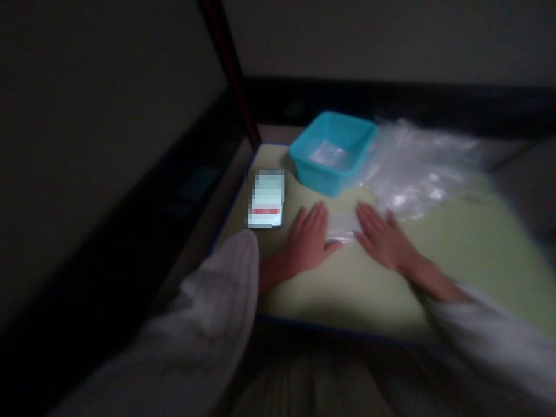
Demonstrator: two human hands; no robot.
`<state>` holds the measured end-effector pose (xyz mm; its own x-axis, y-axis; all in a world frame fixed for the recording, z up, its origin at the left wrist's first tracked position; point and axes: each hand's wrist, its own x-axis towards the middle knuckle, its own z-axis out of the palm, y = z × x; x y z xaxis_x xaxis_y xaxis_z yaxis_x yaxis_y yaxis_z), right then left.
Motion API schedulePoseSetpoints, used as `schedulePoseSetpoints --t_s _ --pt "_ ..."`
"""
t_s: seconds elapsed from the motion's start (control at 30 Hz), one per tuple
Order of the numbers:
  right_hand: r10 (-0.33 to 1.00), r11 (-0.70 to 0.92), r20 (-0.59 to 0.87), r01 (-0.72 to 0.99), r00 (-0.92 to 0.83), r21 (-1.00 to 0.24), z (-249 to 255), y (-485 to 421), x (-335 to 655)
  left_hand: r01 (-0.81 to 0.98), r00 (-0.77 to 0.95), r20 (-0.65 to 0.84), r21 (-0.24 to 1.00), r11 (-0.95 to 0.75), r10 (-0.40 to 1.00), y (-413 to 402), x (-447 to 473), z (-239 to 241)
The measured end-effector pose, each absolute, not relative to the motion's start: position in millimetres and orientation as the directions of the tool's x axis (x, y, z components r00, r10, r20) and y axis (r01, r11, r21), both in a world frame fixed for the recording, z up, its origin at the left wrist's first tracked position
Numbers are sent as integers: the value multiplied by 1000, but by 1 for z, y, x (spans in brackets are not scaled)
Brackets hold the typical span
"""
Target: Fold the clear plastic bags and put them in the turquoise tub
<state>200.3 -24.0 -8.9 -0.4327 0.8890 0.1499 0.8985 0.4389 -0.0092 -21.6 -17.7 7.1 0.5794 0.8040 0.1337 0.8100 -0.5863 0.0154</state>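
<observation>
A small clear plastic bag (pixel 341 227) lies flat on the pale green tabletop. Over its left end rests my left hand (pixel 307 238), palm down with the fingers stretched out. My right hand (pixel 384 238) is spread flat at the bag's right end, its fingertips and thumb touching the plastic. Neither hand grips anything. What the bag holds, if anything, is too blurred to make out.
Behind my hands stands a turquoise plastic basin (pixel 324 178) with clear plastic pieces inside. To its right spreads a heap of clear plastic bags (pixel 412 168). A lit phone (pixel 267 200), its screen blurred out, lies left of my left hand. The table (pixel 339 295) has a blue edge.
</observation>
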Motion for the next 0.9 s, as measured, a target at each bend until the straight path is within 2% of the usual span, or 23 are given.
schedulePoseSetpoints --t_s 0.2,0.43,0.6,0.73,0.9 --pt "899 418 177 905 -400 -78 -8 -27 202 794 589 114 102 -599 800 -16 -25 5" --pt "894 439 214 864 -393 -247 6 -19 205 760 619 76 194 -620 782 -12 -34 5" --pt "891 438 258 854 -373 -281 10 -20 210 713 665 80 225 -664 742 -10 -41 10" --pt "875 476 271 818 -402 -323 11 -27 213 734 625 150 223 -642 766 -2 -46 9" --pt "810 581 258 660 -527 -476 20 -44 206 803 464 313 245 -543 828 16 -52 2"
